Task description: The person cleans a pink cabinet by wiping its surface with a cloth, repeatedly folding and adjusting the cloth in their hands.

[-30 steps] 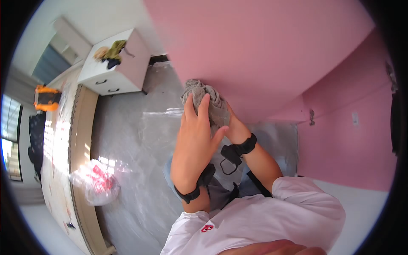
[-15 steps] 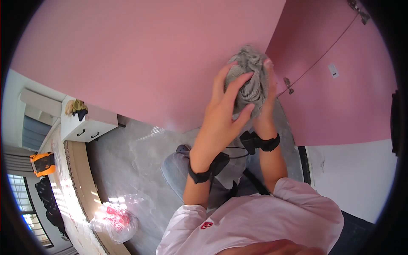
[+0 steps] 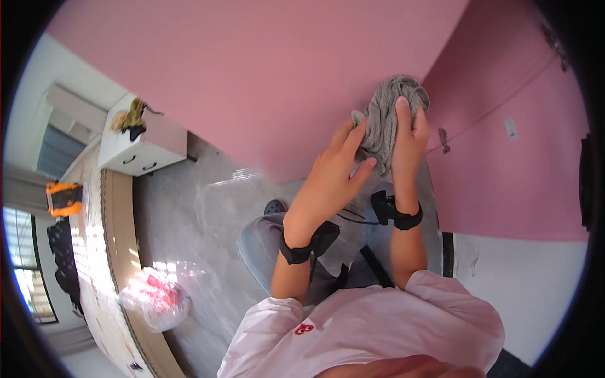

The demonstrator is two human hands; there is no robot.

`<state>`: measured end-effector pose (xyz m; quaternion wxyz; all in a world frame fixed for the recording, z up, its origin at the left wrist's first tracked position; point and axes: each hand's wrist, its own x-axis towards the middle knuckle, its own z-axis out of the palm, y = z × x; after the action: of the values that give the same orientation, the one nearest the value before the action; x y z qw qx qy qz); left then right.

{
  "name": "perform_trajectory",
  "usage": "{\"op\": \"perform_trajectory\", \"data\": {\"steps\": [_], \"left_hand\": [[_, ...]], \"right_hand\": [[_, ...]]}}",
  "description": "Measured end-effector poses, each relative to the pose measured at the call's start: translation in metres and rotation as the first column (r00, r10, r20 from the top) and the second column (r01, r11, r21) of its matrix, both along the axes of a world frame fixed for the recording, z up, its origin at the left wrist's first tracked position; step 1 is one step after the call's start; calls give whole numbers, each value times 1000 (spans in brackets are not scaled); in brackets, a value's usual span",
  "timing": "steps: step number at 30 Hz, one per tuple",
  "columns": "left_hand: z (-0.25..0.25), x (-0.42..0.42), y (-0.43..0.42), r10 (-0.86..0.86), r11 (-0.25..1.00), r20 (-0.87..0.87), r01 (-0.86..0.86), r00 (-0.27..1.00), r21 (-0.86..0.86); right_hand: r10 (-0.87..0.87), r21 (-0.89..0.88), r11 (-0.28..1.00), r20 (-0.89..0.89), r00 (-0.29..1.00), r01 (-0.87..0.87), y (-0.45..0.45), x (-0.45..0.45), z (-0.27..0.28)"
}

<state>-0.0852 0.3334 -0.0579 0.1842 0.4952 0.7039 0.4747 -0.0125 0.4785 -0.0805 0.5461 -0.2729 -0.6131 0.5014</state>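
A crumpled grey cloth (image 3: 382, 121) is bunched between my two hands, in front of a large pink panel (image 3: 252, 82) near its right edge. My right hand (image 3: 408, 142) grips the cloth from the right, its thumb pressed on top of the folds. At the cloth's lower left edge, my left hand (image 3: 337, 170) has its fingers and thumb curved about the fabric; some fingertips are hidden by it. Each wrist wears a black strap with a small black box.
A second pink panel (image 3: 504, 164) meets the first at the right, with metal fittings (image 3: 445, 140) and a thin cord. To the left are a white drawer cabinet (image 3: 145, 148), a bed (image 3: 94, 252), an orange-and-black bag (image 3: 64, 199) and a plastic bag (image 3: 157, 299) on the grey floor.
Both hands and the cloth have shifted slightly right. The cloth is less balled up and more drawn out, and my left hand has slid from its front to its lower left edge. The view has tilted.
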Motion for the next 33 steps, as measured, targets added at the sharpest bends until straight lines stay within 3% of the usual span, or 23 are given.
{"op": "perform_trajectory", "data": {"steps": [5, 8, 9, 10, 11, 13, 14, 16, 19, 20, 22, 23, 24, 25, 26, 27, 30, 32, 33], "left_hand": [[-19, -6, -46, 154, 982, -44, -148, 987, 116], [-9, -5, -67, 193, 980, 19, -193, 981, 54], [-12, -7, -71, 182, 972, 136, -199, 974, 123], [-16, -9, -74, 155, 960, 251, -205, 956, 191], [-15, -9, -76, 166, 959, 259, -217, 952, 183], [-8, -9, -79, 430, 797, 519, -580, 739, 167], [-10, -8, -83, 440, 790, 518, -591, 733, 165], [-16, -10, -91, 653, 570, 505, -805, 564, 162], [-19, -13, -114, 775, 496, 366, -854, 516, 154], [-15, -10, -122, 783, 491, 391, -867, 483, 88], [-57, -16, -147, 821, 491, 288, -867, 492, 83], [-55, -13, -157, 833, 513, 186, -854, 520, 89], [-48, -6, -174, 776, 579, 220, -806, 591, 123], [-56, -8, -200, 778, 566, 221, -809, 587, 158], [-63, -10, -230, 777, 560, 224, -808, 589, 181], [-56, -3, -254, 825, 497, 217, -853, 522, 160], [-38, 25, -318, 931, 341, 87, -929, 355, 142], [-27, 48, -356, 962, 224, 140, -971, 234, 83], [-25, 62, -375, 956, 254, 121, -962, 266, 105]], "right_hand": [[115, -6, 993, 112, 987, -115, -16, -20, 0], [182, -148, 971, -38, 983, -186, -37, -34, 19], [205, -153, 966, -34, 978, -208, -46, -43, 22], [220, -15, 976, 52, 974, -219, -56, -51, 25], [218, 120, 964, 140, 966, -235, -66, -59, 25], [338, 121, 926, 152, 929, -357, -86, -83, 21], [405, 100, 900, 171, 898, -425, -96, -96, 19], [504, 107, 845, 163, 848, -523, -124, -120, 20], [662, 19, 738, 172, 729, -675, -144, -157, -4], [732, -53, 677, 146, 665, -734, -148, -167, -18], [810, -151, 586, 111, 576, -796, -154, -172, -32], [804, -137, 594, 57, 592, -793, -153, -169, -37], [794, -116, 604, 4, 608, -789, -148, -168, -41], [803, -130, 591, 5, 596, -796, -140, -171, -41], [769, 9, 630, 131, 626, -776, -130, -170, -38], [710, 145, 644, 253, 657, -751, -121, -161, -39], [723, 153, 624, 261, 640, -767, -94, -140, -24], [725, 165, 649, 162, 670, -743, -80, -130, -23], [716, 172, 675, 77, 693, -717, -72, -122, -23]]}}
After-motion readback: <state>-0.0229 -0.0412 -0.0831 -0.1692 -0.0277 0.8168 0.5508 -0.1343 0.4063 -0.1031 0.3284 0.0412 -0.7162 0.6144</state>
